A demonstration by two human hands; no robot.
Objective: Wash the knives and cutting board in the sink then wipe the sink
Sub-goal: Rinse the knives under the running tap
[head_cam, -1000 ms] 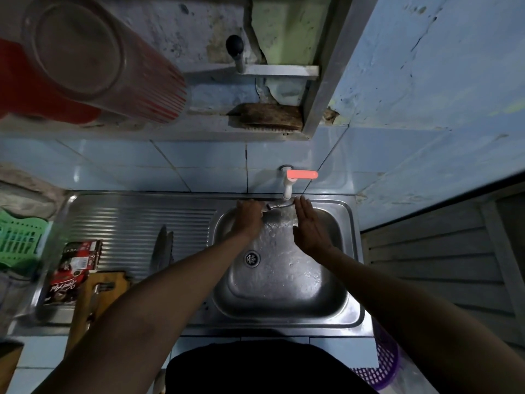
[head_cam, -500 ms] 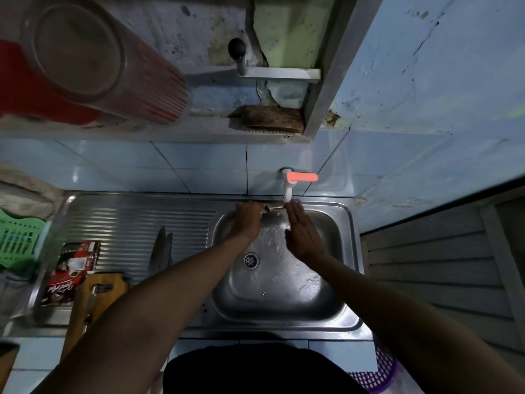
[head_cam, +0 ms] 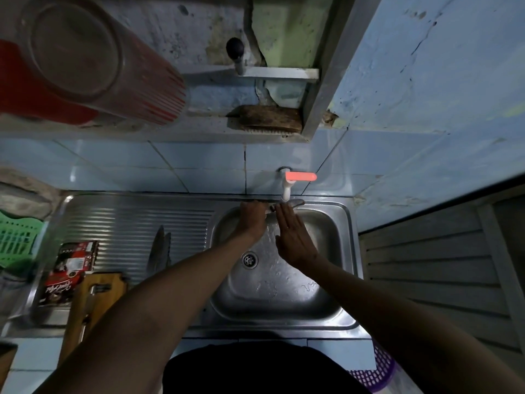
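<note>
Under the white tap (head_cam: pixel 286 189) with a red handle, my left hand (head_cam: pixel 251 220) grips the handle of a knife (head_cam: pixel 296 202), whose grey blade pokes out to the right behind my fingers. The straight fingers of my right hand (head_cam: pixel 292 237) lie against the blade over the wet steel sink (head_cam: pixel 284 291). Two more knives (head_cam: pixel 159 248) lie on the ribbed drainboard (head_cam: pixel 127 223). A wooden cutting board (head_cam: pixel 96 294) rests at the drainboard's front, partly hidden by my left forearm.
A red packet (head_cam: pixel 71 268) lies left of the board, beside a green basket (head_cam: pixel 14 240). On the shelf above sit a red-striped cup (head_cam: pixel 85 61) and a wooden brush (head_cam: pixel 267 118). A purple basket (head_cam: pixel 375 371) stands low at the right.
My right hand has slid left along the blade, closer to my left hand. The left hand has stayed under the tap.
</note>
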